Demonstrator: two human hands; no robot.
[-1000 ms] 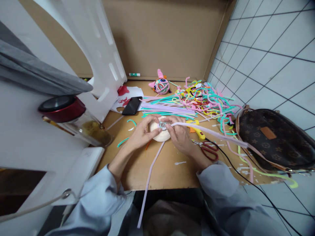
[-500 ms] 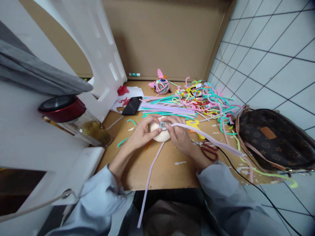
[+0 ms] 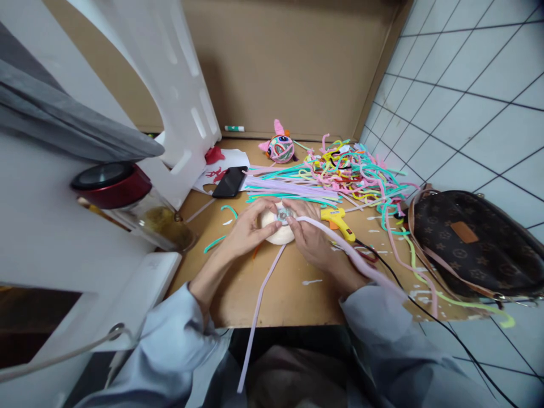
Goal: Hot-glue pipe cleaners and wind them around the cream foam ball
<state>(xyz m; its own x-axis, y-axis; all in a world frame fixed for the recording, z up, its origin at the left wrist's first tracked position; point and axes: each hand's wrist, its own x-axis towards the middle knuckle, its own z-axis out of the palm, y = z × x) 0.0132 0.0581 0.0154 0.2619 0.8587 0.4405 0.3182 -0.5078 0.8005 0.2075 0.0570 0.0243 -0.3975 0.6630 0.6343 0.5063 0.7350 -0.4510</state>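
Over the table's middle, my left hand (image 3: 249,229) is closed round the left side of a cream-coloured round piece (image 3: 278,238). My right hand (image 3: 312,241) pinches one end of a long lilac pipe cleaner (image 3: 372,272) at the piece's right side. Between my fingertips, a small clear, shiny part (image 3: 283,215) sits on top of the cream piece; its exact kind is unclear. The pipe cleaner trails over my right forearm. A second lilac pipe cleaner (image 3: 256,317) runs from below the round piece over the table's front edge.
Right of my hands lie a yellow glue gun (image 3: 340,221) with a black cord and partly hidden scissors. Pipe cleaners (image 3: 293,187) fill the back, near a pink-eared craft ball (image 3: 280,148). A phone (image 3: 230,182), glass bottle (image 3: 157,218) and brown bag (image 3: 476,243) flank them.
The lilac pipe cleaner's loose length has swung left and down over my right forearm, hiding more of the scissors. My hands keep nearly the same grip.
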